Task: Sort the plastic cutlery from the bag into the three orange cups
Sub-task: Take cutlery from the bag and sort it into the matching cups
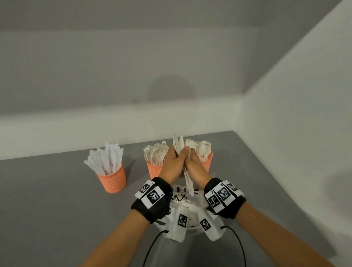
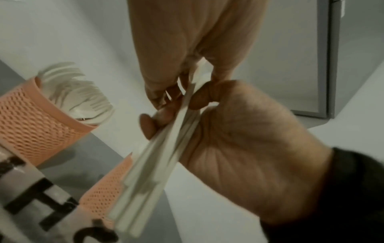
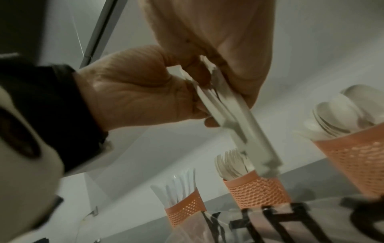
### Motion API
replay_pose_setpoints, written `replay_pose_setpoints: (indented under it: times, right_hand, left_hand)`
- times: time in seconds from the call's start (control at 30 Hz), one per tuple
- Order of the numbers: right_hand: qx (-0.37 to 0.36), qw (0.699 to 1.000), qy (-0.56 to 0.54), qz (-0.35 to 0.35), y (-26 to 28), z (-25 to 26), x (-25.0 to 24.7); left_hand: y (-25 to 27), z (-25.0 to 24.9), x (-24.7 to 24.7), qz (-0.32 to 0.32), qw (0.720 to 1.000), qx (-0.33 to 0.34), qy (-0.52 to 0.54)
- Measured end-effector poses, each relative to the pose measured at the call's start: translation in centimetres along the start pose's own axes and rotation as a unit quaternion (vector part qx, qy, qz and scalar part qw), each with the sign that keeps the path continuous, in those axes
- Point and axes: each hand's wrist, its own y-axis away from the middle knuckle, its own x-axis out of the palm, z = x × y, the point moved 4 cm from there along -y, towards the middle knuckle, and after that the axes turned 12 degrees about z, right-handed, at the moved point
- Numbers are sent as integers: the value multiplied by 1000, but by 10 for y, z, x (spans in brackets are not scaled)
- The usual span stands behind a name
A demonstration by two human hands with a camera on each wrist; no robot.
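Both hands meet above the bag point(image 1: 185, 194) and grip one bundle of white cutlery point(image 1: 178, 145) held upright. My left hand point(image 1: 172, 161) wraps it from the left and my right hand point(image 1: 195, 164) from the right. The handles point(image 1: 189, 183) hang below the palms. In the left wrist view the bundle point(image 2: 158, 156) runs between my left hand's fingers point(image 2: 166, 98) and the right hand point(image 2: 249, 139). From the right wrist the bundle point(image 3: 239, 118) shows the same hold. Three orange mesh cups stand behind: knives point(image 1: 112, 178), forks point(image 1: 153, 170), spoons point(image 1: 208, 162).
The grey table point(image 1: 53, 209) meets a white wall at the back and on the right. The bag with black lettering point(image 3: 270, 226) lies near the front, mostly hidden by the wrist cameras. Black cables point(image 1: 239, 247) trail from the wrists toward me.
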Motion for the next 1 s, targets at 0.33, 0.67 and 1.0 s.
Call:
replay_pose_setpoints:
  times: [0.33,0.67,1.0]
  right_hand:
    - [13,997,-43,55,-10,4,6]
    - [-40,969,-196,-143,-33,15,-69]
    - [-39,956,-215,-197,-51,-10,-105]
  left_hand:
    - [1,-1,-10,9,993,23,-118]
    - [28,35,-55,-81,968,4,-237]
    - [74,111,-67,-66,935,-169,-304]
